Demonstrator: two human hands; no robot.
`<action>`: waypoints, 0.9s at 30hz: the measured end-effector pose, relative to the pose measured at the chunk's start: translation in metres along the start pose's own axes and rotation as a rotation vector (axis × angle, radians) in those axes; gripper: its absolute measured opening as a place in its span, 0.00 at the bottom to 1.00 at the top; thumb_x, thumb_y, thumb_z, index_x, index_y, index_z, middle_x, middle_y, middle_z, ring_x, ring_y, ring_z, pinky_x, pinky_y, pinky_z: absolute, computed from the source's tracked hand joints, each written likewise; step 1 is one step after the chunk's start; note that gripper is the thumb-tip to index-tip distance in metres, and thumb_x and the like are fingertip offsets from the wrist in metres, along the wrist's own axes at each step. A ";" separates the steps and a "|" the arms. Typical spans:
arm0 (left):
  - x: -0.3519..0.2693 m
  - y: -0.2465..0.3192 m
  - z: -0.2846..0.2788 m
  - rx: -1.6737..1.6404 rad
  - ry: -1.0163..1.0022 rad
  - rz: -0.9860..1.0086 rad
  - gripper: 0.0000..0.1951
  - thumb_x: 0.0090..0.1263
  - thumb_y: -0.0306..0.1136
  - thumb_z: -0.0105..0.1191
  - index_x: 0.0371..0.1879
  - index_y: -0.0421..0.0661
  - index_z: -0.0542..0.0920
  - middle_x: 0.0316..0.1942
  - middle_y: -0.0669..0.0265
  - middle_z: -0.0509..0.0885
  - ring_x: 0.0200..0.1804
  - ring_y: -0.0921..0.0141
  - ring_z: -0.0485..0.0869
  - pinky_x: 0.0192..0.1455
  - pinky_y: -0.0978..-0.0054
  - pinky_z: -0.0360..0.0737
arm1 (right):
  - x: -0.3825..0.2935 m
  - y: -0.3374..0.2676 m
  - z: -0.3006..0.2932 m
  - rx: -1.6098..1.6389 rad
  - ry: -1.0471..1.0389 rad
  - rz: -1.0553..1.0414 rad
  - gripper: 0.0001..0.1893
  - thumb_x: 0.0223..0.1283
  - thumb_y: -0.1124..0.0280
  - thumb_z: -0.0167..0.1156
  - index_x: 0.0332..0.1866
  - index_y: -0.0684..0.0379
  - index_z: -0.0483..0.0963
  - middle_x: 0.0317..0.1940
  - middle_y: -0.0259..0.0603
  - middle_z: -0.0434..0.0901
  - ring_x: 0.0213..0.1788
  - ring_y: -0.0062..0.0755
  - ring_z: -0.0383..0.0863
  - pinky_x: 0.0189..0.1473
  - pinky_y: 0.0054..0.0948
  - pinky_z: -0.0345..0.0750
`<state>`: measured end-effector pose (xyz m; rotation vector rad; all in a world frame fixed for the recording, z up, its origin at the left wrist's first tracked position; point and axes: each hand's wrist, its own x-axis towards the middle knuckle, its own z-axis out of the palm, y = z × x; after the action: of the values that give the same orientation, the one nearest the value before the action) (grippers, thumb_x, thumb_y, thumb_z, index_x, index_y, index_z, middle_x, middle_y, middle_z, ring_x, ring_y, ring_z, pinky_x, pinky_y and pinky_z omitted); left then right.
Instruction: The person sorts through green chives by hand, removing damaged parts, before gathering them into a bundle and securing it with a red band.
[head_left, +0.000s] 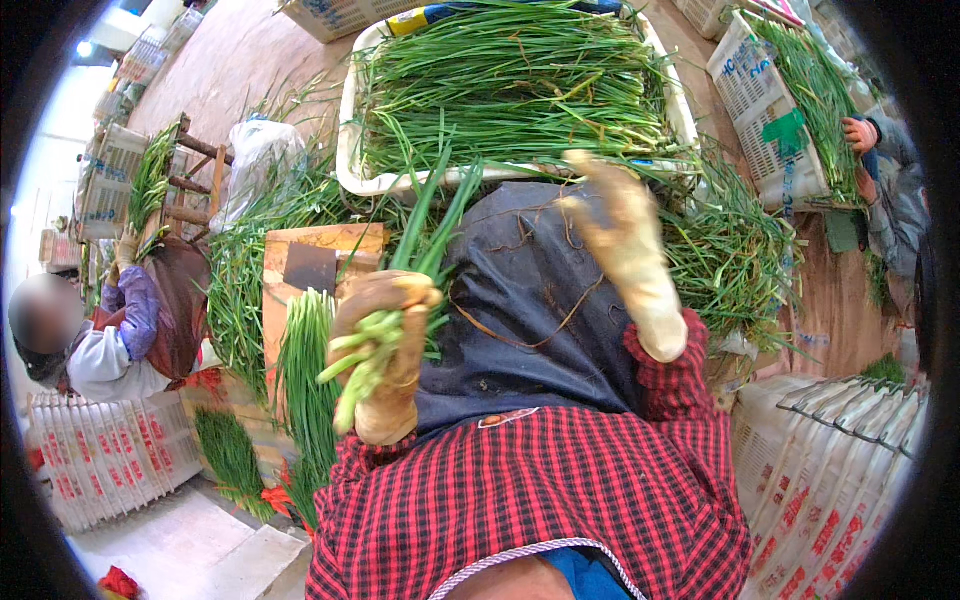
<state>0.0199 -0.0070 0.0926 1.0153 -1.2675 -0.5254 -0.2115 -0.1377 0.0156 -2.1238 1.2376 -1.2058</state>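
My left hand (386, 341), in a stained cream glove, is closed around a small bunch of garlic chives (431, 232); the pale stem ends stick out towards me and the green leaves point away. My right hand (611, 217), gloved too and blurred, is over the dark apron (532, 300) on my lap, fingers apart and holding nothing. Just beyond my knees, a white plastic tub (349, 150) is heaped with long green chives (510, 90). A sorted pile of chives (307, 367) with aligned pale ends lies left of my left hand, by a wooden board (360, 236).
Loose leaves (735, 262) lie heaped on both sides of my lap. Stacked white crates (825, 465) stand at lower right, more crates (112, 450) at lower left. One co-worker (135, 322) sits at left, another (896, 180) at right beside a chive-filled crate (776, 112).
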 end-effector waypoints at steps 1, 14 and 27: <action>0.003 -0.003 -0.008 0.099 0.025 0.143 0.10 0.65 0.27 0.60 0.43 0.40 0.76 0.37 0.54 0.83 0.41 0.62 0.83 0.48 0.66 0.81 | 0.006 -0.003 0.013 -0.072 -0.168 -0.048 0.29 0.56 0.54 0.66 0.61 0.58 0.71 0.57 0.51 0.77 0.62 0.48 0.74 0.66 0.42 0.68; 0.020 0.021 -0.017 0.369 0.320 0.220 0.10 0.66 0.29 0.59 0.37 0.35 0.77 0.30 0.53 0.84 0.31 0.65 0.83 0.38 0.70 0.83 | -0.096 -0.044 -0.039 -0.243 -0.949 -0.036 0.27 0.51 0.50 0.66 0.52 0.57 0.77 0.36 0.44 0.82 0.46 0.46 0.80 0.49 0.41 0.76; 0.011 0.022 -0.012 0.467 0.111 -0.032 0.10 0.65 0.21 0.60 0.43 0.39 0.77 0.39 0.62 0.83 0.37 0.71 0.84 0.41 0.75 0.83 | -0.108 0.053 -0.126 0.023 0.165 0.525 0.07 0.59 0.78 0.59 0.41 0.64 0.80 0.39 0.43 0.85 0.41 0.33 0.84 0.47 0.28 0.80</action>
<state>0.0303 -0.0008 0.1174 1.4339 -1.3040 -0.1924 -0.3686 -0.0645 -0.0035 -1.5549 1.7036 -1.1555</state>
